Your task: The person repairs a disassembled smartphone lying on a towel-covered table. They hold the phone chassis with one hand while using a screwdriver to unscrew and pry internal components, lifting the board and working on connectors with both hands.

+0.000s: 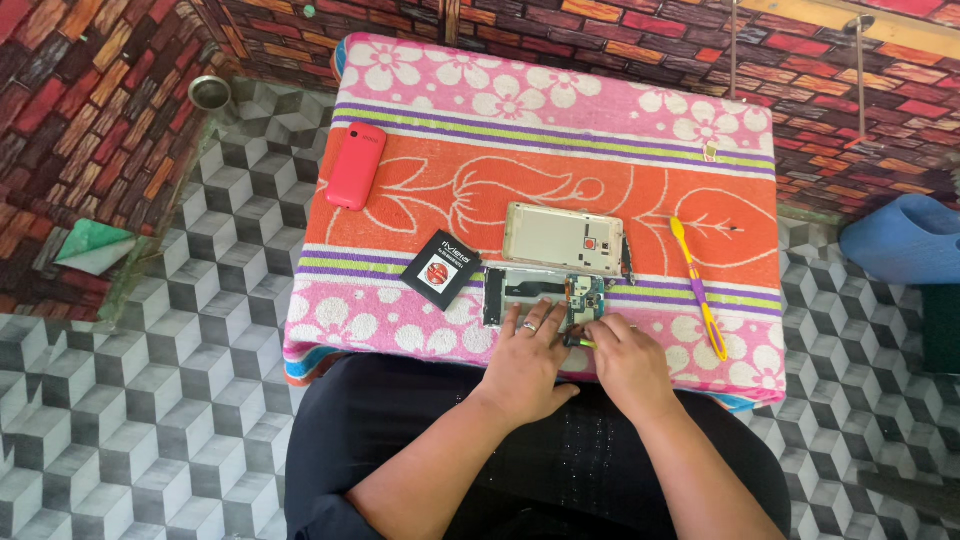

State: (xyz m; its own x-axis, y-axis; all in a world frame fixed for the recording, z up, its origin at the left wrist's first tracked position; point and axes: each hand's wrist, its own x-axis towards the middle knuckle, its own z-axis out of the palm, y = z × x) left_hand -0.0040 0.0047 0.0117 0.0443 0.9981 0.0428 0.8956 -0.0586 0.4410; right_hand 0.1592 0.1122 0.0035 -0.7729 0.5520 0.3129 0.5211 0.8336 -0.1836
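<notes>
From the head camera, your left hand [527,352] lay flat, fingers spread, pressing on the opened phone body [545,298] at the near edge of the towel-covered table [560,130]. Your right hand [628,362] was pinched around a small yellow-handled tool [583,343], its tip at the phone's right end over the circuit board; what the tip touched was too small to tell, probably a screw.

Just beyond the phone body lay its pale back panel [563,239], almost touching it. A black battery [441,269] sat to the left, near but apart, and a pink phone [356,166] lay far left, right at the table's left edge. A yellow and purple pry tool [698,287] ran along the right, clear of your right hand. The far half of the towel was open room. A blue slipper [900,240] rested on the floor to the right.
</notes>
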